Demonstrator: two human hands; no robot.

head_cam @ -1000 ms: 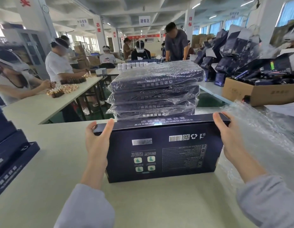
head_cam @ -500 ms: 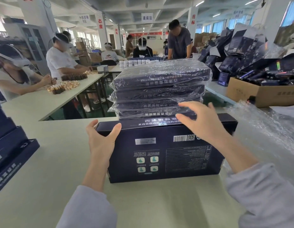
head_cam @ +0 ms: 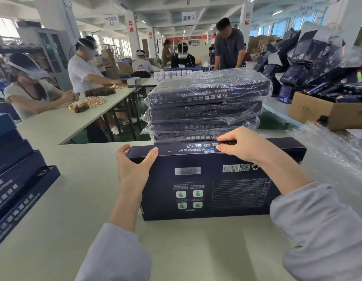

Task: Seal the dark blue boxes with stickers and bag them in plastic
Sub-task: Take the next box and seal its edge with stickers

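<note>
Factory floor, packing line: workers sit at long tables behind, and on the pale counter (head_cam: 74, 199) in front of me a dark blue box (head_cam: 216, 189) stands on its long edge, printed back toward the camera. My left grip (head_cam: 133, 169) clasps the box's upper left corner, thumb on the near face, fingers curled over the far side. My right grip (head_cam: 243, 145) curls over the top edge near the middle, thumb and fingers pinching the box just beside a small sticker (head_cam: 209, 151) that straddles the seam between top flap and back panel. I judge the sealing of this box to be at its pressing-down stage; whether the sticker is fully stuck I cannot tell. This box is not yet bagged. Directly behind it a stack of bagged boxes (head_cam: 206, 102), at least four high, shows finished work. Loose plastic bags (head_cam: 328, 147) lie at my right, and at my left unbagged blue boxes (head_cam: 18, 179) are piled, so a good share of the job appears to remain.
</note>
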